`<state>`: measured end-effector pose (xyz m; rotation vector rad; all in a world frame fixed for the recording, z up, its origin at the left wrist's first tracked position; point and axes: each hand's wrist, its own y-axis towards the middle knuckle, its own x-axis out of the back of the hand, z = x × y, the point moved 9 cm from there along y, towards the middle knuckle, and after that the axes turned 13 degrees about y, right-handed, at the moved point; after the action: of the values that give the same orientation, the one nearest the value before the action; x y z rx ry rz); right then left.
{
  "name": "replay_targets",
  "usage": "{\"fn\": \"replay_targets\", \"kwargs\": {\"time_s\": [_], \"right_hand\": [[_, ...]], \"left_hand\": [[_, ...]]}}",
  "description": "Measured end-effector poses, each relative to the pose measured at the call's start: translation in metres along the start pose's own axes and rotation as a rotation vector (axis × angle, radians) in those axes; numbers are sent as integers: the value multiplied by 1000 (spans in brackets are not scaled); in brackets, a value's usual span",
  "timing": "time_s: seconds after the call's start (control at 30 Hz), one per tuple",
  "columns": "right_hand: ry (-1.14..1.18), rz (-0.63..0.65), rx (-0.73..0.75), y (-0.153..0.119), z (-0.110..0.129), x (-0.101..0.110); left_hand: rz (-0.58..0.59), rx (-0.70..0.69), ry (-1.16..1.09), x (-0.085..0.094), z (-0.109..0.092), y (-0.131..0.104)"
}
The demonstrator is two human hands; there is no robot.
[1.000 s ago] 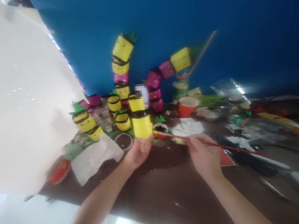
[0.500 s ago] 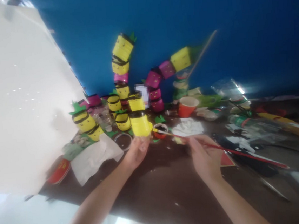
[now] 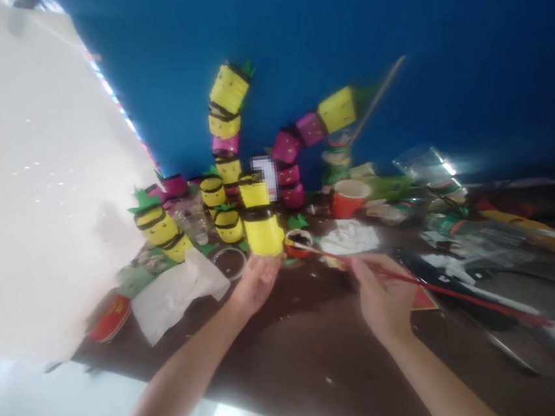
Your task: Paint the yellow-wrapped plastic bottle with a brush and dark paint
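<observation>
Take the yellow container point(image 3: 264, 234) as the dial's centre, with twelve towards the blue wall point(image 3: 299, 29). It stands upright above the brown table point(image 3: 292, 357), a black band round its top, and the left hand point(image 3: 259, 283) grips its base from six o'clock, fingers wrapped underneath. The right hand point(image 3: 387, 299), at four o'clock, pinches a long red-handled brush point(image 3: 462, 295) between thumb and fingers; the handle runs out towards four and the bristle end points back at the container. Blur makes it hard to say whether the bristles touch the container's side or only sit just beside it.

Close by at three o'clock is a small pot point(image 3: 299, 240) with dark contents, and past it a crumpled white tissue point(image 3: 349, 236). An orange cup point(image 3: 348, 201) stands between two and three. At eight lie a clear ring point(image 3: 230, 263) and a sheet of white paper point(image 3: 178, 299). A leaf-topped yellow figure point(image 3: 155, 226) leans at nine. Curved stacks rise behind: a mostly yellow stack point(image 3: 228, 88) near eleven, a mostly pink stack point(image 3: 285, 147) at one.
</observation>
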<state>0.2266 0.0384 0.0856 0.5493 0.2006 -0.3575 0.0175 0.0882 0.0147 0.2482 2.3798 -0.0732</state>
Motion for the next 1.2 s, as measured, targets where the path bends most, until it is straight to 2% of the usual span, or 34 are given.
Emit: {"fn": "replay_targets", "kwargs": {"time_s": [0.1,0.2,0.33,0.47,0.53,0.67,0.9,1.07,1.2], "right_hand": [[79,64,-44,-3,-5,-5],[63,121,-83,-8,-6,-15],[21,83,-100,-8,-8,-13],[51,-29,-106,-1,-16,2],[156,-56,-124,3,-19,5],[423,5,-216,5,-21,-7],[471,94,-337,-3,-25,-22],[450,53,-347,-3,-30,-19],[433,-33,-292,2,-28,-8]], "left_hand": [[38,-20,16,-2,-1,0],[25,-15,39,0,1,-1],[35,-1,9,-2,2,0],[-89,150,-95,7,10,-2],[-150,225,-144,9,13,-4],[-163,289,-223,5,12,-8],[-173,371,-252,2,15,-14],[-146,501,-292,-3,21,-21],[-131,512,-339,-6,18,-21]]}}
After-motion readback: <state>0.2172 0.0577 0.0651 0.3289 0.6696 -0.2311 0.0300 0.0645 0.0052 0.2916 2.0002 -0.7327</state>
